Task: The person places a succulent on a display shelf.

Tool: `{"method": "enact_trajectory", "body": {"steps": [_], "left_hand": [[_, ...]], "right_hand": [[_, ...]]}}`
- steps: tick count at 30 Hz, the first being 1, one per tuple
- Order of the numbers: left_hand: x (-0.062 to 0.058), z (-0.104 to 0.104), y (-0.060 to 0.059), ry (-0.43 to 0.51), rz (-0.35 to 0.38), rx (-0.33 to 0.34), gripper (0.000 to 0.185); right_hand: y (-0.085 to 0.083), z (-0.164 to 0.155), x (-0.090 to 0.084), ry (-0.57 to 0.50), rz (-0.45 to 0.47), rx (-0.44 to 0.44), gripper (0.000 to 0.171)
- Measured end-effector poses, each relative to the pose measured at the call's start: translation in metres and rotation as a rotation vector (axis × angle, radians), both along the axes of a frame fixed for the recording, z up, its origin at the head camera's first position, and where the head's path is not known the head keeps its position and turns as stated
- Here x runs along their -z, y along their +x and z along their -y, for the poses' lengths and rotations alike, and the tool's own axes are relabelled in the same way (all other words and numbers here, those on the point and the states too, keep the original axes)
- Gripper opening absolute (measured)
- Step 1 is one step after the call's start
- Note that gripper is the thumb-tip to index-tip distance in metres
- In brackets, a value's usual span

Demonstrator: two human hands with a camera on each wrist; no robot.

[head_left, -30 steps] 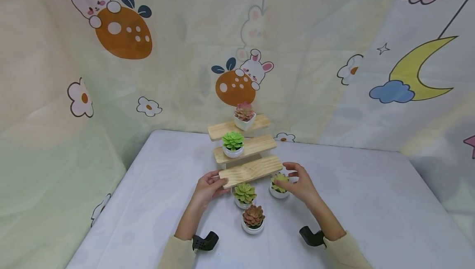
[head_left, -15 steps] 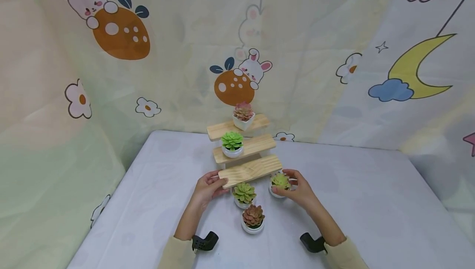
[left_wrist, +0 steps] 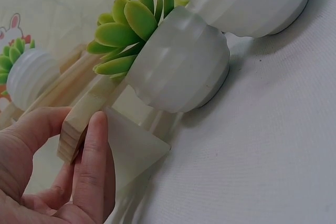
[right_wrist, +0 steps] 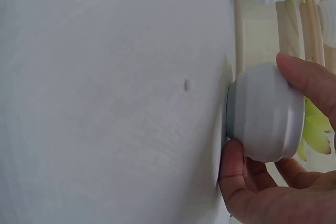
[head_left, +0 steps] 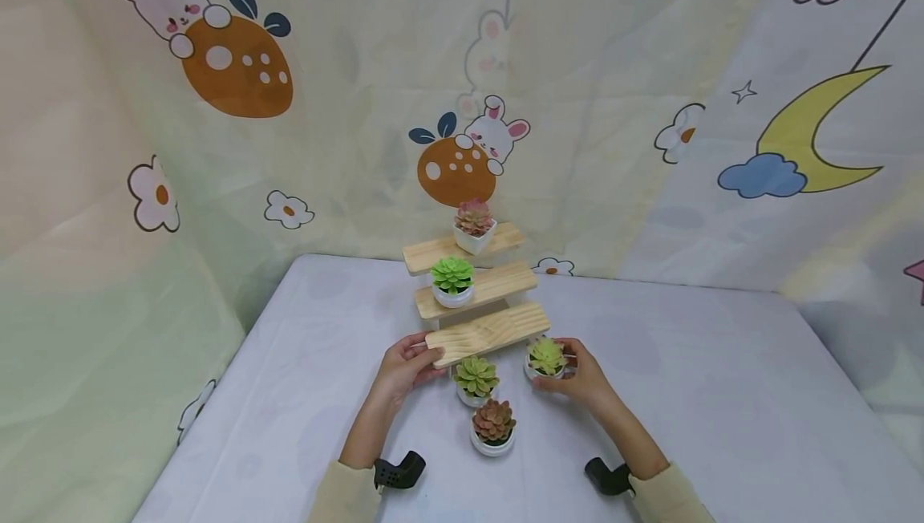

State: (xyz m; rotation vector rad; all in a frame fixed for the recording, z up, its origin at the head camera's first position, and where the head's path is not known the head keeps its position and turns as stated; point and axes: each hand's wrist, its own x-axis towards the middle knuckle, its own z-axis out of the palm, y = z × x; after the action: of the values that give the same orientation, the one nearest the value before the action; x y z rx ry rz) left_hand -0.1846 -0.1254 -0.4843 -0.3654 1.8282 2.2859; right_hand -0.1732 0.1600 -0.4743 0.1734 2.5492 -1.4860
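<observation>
A three-step wooden shelf (head_left: 491, 334) stands mid-table. My left hand (head_left: 406, 362) pinches the left end of its lowest board (left_wrist: 79, 121), thumb on top and fingers beneath. To the right of the shelf, my right hand (head_left: 583, 375) grips a yellow-green potted succulent (head_left: 546, 356). In the right wrist view its thumb and fingers lie around the white pot (right_wrist: 265, 114), whose base is at the tabletop. Before the lowest board sit a green potted succulent (head_left: 476, 379) and, nearer, a reddish-brown potted succulent (head_left: 493, 423).
A bright green succulent (head_left: 452, 278) sits on the middle board, left of centre. On the top board stands a pink succulent (head_left: 474, 226) in an angular white pot. The white-covered table (head_left: 693, 395) meets a printed cloth backdrop (head_left: 592, 106) behind.
My right hand has lowered from above the yellow-green succulent and closed its thumb and fingers around the pot. The left hand has stayed on the lowest board.
</observation>
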Motion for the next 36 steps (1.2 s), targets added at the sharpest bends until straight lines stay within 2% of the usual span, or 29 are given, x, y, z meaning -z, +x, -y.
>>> {"method": "enact_trajectory", "body": {"steps": [9, 17, 24, 36], "left_hand": [[-0.003, 0.0, 0.002, 0.001, -0.005, -0.002, 0.048], [0.0, -0.001, 0.001, -0.017, -0.016, -0.001, 0.048], [0.002, 0.0, -0.002, -0.037, -0.008, -0.006, 0.046], [-0.001, 0.0, 0.0, -0.033, -0.01, -0.004, 0.048]], "right_hand": [[0.001, -0.001, -0.001, 0.009, -0.016, -0.003, 0.078], [0.006, -0.001, -0.005, -0.01, -0.02, 0.008, 0.077], [0.007, -0.006, -0.014, -0.022, -0.036, -0.007, 0.079], [-0.005, -0.008, -0.037, -0.048, -0.069, -0.016, 0.079]]}}
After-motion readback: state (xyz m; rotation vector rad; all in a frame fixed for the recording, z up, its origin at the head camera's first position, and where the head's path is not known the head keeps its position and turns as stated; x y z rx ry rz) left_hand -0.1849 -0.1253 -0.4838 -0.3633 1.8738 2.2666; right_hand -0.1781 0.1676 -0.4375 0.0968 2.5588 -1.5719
